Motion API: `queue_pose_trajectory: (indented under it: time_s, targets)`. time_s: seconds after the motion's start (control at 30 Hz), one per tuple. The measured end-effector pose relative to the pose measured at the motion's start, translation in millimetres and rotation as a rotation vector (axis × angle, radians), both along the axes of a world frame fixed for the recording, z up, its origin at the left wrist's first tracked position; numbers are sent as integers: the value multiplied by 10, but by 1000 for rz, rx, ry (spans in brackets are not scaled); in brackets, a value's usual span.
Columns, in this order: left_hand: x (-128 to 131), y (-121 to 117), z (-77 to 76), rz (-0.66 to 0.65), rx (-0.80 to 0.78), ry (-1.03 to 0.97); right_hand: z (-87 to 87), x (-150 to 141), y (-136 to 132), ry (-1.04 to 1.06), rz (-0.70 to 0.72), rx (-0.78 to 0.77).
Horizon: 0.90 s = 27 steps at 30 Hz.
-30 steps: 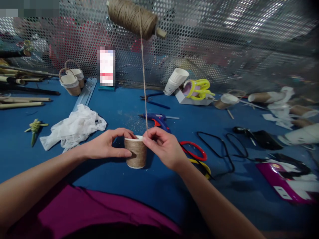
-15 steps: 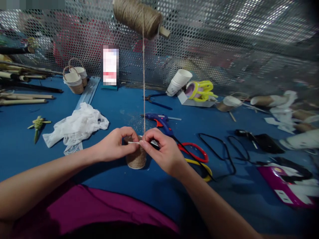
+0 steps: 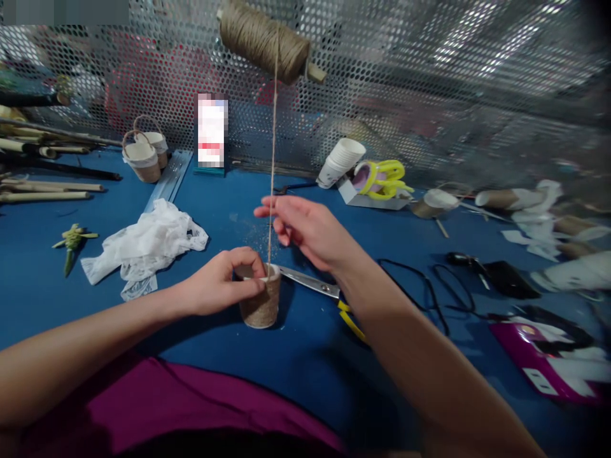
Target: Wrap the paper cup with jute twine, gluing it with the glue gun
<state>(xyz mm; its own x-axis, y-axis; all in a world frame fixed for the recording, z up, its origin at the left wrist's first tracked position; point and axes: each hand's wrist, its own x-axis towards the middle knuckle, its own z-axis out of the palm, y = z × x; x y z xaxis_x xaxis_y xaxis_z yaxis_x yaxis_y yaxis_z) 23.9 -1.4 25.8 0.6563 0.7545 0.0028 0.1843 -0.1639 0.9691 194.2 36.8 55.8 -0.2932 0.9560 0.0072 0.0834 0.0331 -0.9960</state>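
Note:
A paper cup wrapped in brown twine (image 3: 260, 308) stands on the blue table in front of me. My left hand (image 3: 220, 281) is closed on its rim, thumb outside and fingertips hidden within. One strand of twine (image 3: 273, 146) runs down to the cup's rim from the big twine spool (image 3: 263, 41) hung above. Raised over the table, my right hand (image 3: 308, 229) has its fingers stretched out and apart, with the strand crossing by its fingertips. Below that hand lies a pair of scissors (image 3: 312, 284), blades toward the cup, handles partly behind my forearm.
Crumpled white lace (image 3: 153, 238) lies left, near two handled cups (image 3: 143, 166). A phone (image 3: 210, 133) leans by the mesh panel. Stacked paper cups (image 3: 341, 162), a yellow ribbon roll (image 3: 382, 178) and black cable (image 3: 410, 270) are toward the right.
My right hand has let go of the twine at the rim and risen away, spreading its fingers. It now covers the glue gun. My left hand stays at the cup.

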Motion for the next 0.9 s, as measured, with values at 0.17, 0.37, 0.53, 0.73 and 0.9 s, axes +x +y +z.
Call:
queue_pose_trajectory:
  time_s: [0.17, 0.37, 0.53, 0.73, 0.9]
  targets:
    - [-20, 9, 3, -1, 7, 3, 345, -116, 409, 176, -50, -10]
    - [-37, 14, 0, 19, -73, -5, 382, -81, 270, -35, -195, 324]
    - [-57, 1, -1, -13, -58, -14, 73, 40, -109, -627, 116, 427]
    - [-85, -47, 52, -93, 58, 38, -93, 159, -335, -755, 299, 268]
    - [-95, -55, 50, -100, 78, 34, -103, 129, -302, -548, 71, 233]
